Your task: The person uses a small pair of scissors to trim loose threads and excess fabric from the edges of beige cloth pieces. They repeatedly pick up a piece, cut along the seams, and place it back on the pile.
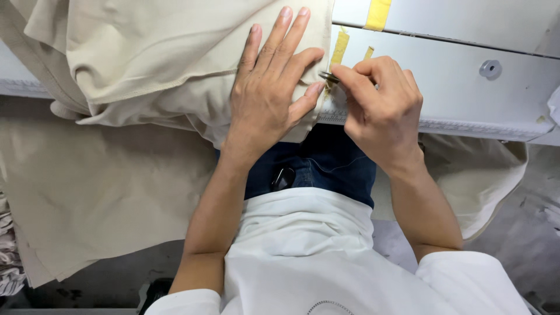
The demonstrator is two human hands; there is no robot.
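Pinched in the right hand (382, 108) grip is a small metal tool (328, 76). Beige cloth (163, 52) is pressed flat on the desk (466, 93) by the open left hand (269, 93).

Short white sleeves (466, 280), white top (303, 245), dark blue jeans (326, 166), bare forearms

Sewing workshop: beige fabric (146, 52) heaped on taped worktable (466, 99).
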